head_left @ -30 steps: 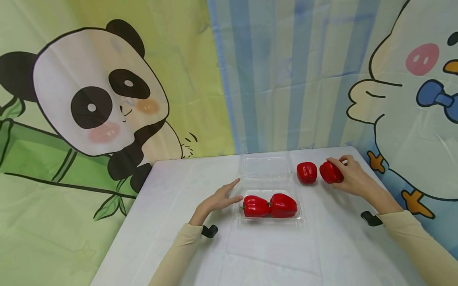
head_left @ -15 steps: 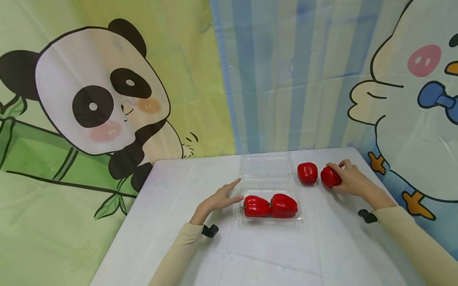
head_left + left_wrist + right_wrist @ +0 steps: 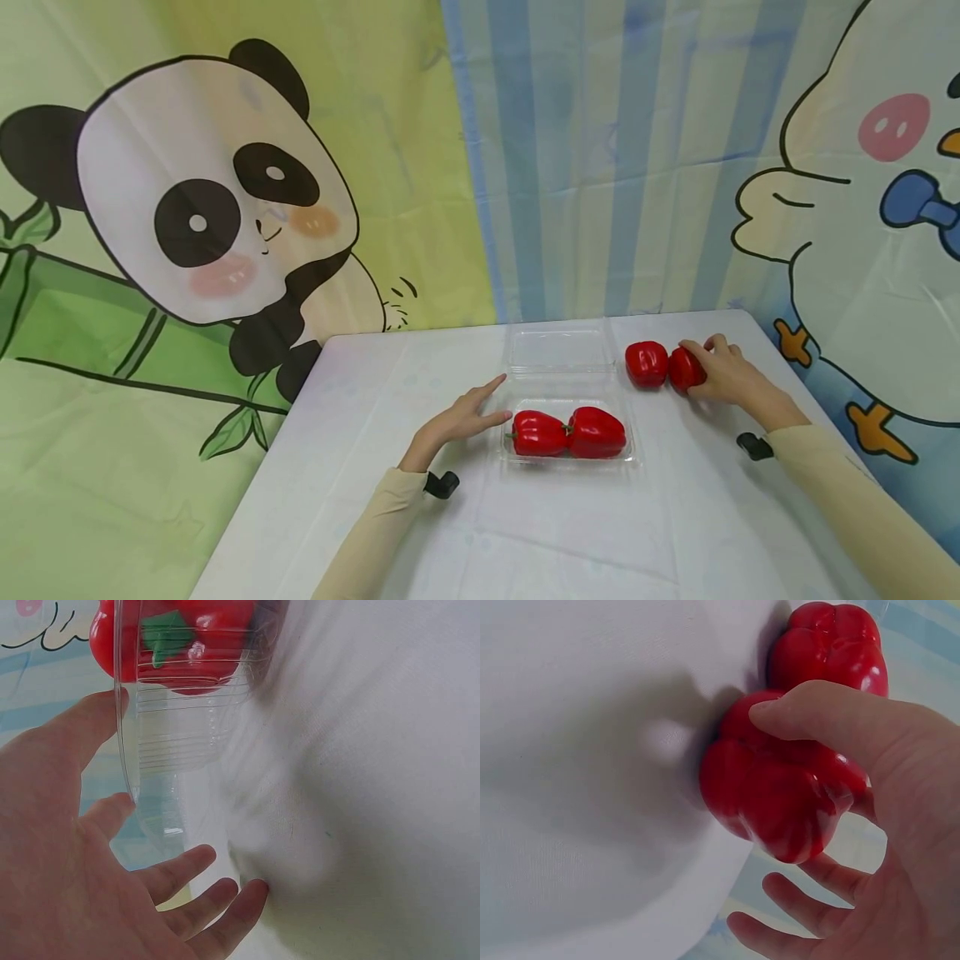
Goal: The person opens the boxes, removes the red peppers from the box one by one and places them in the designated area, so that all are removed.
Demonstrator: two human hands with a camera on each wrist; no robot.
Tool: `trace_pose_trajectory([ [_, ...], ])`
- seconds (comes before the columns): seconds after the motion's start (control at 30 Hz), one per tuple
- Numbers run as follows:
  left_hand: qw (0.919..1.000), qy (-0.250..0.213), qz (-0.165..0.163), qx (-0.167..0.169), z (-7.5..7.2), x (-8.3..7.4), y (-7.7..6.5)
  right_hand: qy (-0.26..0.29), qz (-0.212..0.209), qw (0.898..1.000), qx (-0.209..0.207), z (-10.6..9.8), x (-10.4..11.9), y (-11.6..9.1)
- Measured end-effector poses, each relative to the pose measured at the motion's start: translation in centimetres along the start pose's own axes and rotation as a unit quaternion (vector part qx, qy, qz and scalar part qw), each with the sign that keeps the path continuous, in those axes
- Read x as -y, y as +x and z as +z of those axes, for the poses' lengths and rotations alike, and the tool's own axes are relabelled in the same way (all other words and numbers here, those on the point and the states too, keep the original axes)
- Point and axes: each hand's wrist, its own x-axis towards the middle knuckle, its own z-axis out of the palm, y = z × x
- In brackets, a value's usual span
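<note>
Two red bell peppers lie side by side in a clear plastic clamshell box: a left one [image 3: 537, 434] with a green stem and a right one [image 3: 597, 432]. The box [image 3: 566, 463] has its lid [image 3: 558, 348] folded open toward the back. My left hand [image 3: 459, 419] is at the box's left side, fingers spread, thumb and a finger at its rim in the left wrist view. My right hand [image 3: 731, 377] grips a third red bell pepper [image 3: 772, 787] between thumb and fingers. That pepper is right beside another bell pepper [image 3: 646, 364] on the table.
A white-covered table [image 3: 570, 533] carries everything. Behind it hangs a cloth backdrop [image 3: 405, 167] with a panda, stripes and a white bird. A dark wrist camera [image 3: 441, 485] sits on the left wrist, another [image 3: 754, 446] on the right.
My right hand has moved left with its bell pepper, closing the gap to the neighbouring one. My left hand and the box have stayed put.
</note>
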Motion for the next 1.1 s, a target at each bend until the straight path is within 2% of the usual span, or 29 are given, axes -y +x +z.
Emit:
trace_pose_trajectory([
  [0.27,1.0,0.0,-0.001,0.0,0.06,0.01,0.0,-0.003,-0.006,1.0,-0.008,-0.07,0.09,0.25],
  [0.73,1.0,0.001,-0.008,0.0,0.0,-0.12,-0.15,0.001,0.012,1.0,-0.004,0.26,0.02,0.2],
  [1.1,1.0,-0.002,0.009,0.0,-0.06,-0.12,-0.18,0.011,0.012,1.0,0.004,0.0,0.29,0.01],
])
